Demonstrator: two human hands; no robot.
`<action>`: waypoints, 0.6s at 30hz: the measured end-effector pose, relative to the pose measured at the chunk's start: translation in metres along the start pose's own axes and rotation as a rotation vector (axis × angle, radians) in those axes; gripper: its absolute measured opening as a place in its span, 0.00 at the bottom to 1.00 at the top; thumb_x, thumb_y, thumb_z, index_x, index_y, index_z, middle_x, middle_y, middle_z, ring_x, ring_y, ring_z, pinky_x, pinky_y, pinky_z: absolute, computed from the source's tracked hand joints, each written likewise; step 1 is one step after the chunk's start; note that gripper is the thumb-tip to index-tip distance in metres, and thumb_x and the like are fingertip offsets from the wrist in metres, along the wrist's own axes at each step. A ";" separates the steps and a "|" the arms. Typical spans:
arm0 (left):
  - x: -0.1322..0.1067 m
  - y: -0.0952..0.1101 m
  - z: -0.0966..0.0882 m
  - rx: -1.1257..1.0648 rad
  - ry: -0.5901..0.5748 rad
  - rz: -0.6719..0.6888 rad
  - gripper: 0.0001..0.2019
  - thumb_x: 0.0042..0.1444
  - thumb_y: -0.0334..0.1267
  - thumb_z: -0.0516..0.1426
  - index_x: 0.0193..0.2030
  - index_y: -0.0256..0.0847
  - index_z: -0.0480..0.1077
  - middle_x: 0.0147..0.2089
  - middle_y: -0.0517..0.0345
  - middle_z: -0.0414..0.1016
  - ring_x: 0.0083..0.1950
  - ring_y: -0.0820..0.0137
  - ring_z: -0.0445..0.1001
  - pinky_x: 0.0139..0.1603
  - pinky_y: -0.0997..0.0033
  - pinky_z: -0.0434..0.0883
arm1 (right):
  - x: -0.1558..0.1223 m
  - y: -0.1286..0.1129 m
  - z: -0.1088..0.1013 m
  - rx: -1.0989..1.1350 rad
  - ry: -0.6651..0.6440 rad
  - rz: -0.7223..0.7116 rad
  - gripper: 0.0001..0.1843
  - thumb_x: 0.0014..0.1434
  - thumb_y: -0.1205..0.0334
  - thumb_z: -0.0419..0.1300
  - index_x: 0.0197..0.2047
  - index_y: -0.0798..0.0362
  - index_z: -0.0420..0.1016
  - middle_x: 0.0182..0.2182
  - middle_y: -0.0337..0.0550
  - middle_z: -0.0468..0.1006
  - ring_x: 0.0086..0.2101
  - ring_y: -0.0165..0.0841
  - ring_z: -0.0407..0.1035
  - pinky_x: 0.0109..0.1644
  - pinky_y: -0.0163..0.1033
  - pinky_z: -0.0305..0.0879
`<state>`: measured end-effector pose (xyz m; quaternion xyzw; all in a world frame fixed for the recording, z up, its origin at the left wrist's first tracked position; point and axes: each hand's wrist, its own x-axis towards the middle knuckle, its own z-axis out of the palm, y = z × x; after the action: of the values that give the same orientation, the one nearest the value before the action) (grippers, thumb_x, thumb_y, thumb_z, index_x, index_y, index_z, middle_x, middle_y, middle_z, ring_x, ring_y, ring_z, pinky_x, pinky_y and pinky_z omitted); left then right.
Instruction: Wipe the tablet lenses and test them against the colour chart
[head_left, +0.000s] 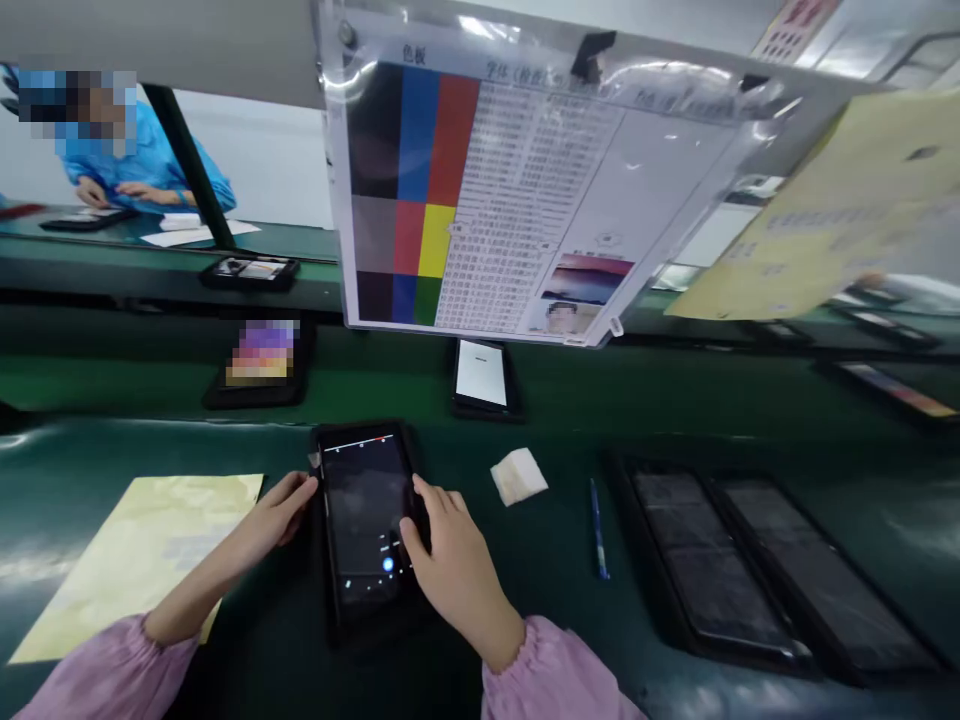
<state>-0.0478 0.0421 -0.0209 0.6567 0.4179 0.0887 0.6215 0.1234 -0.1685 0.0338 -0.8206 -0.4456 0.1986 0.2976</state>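
A black tablet [367,520] in a thick dark frame lies on the dark green bench in front of me, its screen lit with small icons and a blue-white dot near the bottom. At its upper left edge, the bent fingers of my left hand [283,508] grip the side. My right hand [454,550] grips the right side, with the thumb reaching over the screen and the other fingers along the edge. The undersides of both hands are hidden.
A yellow sheet [150,550] lies left. To the right are a folded white cloth [519,476], a blue pen [598,530] and two dark framed tablets [712,560]. Lit devices [481,375] stand behind. A color chart [480,190] hangs overhead; a person in blue [161,150] sits opposite.
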 end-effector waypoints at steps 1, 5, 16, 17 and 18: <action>0.002 0.000 0.008 -0.010 -0.022 0.010 0.35 0.49 0.77 0.56 0.38 0.43 0.64 0.23 0.70 0.54 0.23 0.74 0.56 0.24 0.75 0.54 | -0.002 -0.002 0.000 -0.054 0.010 0.000 0.30 0.73 0.59 0.52 0.74 0.60 0.61 0.63 0.53 0.72 0.63 0.48 0.64 0.66 0.55 0.69; 0.004 -0.006 0.024 -0.029 -0.069 0.041 0.34 0.54 0.75 0.55 0.42 0.43 0.65 0.25 0.70 0.54 0.24 0.74 0.58 0.24 0.76 0.54 | 0.001 -0.013 0.008 -0.186 0.041 0.071 0.34 0.70 0.62 0.55 0.75 0.67 0.57 0.67 0.58 0.67 0.63 0.51 0.63 0.66 0.57 0.69; 0.005 -0.019 0.019 0.007 -0.030 0.097 0.37 0.54 0.76 0.52 0.50 0.42 0.63 0.18 0.71 0.59 0.17 0.72 0.57 0.19 0.74 0.55 | 0.028 0.004 -0.001 0.163 0.080 0.227 0.28 0.70 0.56 0.53 0.69 0.57 0.69 0.56 0.50 0.78 0.44 0.39 0.76 0.56 0.46 0.74; 0.004 -0.019 0.019 0.003 -0.022 0.101 0.37 0.55 0.76 0.52 0.50 0.42 0.64 0.19 0.71 0.59 0.18 0.72 0.58 0.19 0.75 0.55 | 0.029 0.001 0.000 0.131 0.083 0.209 0.29 0.69 0.57 0.54 0.70 0.57 0.68 0.55 0.51 0.78 0.45 0.41 0.75 0.58 0.49 0.72; 0.004 -0.018 0.020 -0.002 -0.014 0.106 0.37 0.55 0.76 0.52 0.50 0.42 0.64 0.19 0.71 0.59 0.18 0.72 0.58 0.19 0.75 0.55 | 0.030 -0.003 0.001 0.097 0.089 0.188 0.30 0.68 0.58 0.55 0.71 0.59 0.67 0.55 0.54 0.78 0.48 0.44 0.74 0.60 0.53 0.69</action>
<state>-0.0407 0.0278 -0.0430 0.6780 0.3782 0.1174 0.6193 0.1368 -0.1419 0.0333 -0.8514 -0.3428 0.2106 0.3364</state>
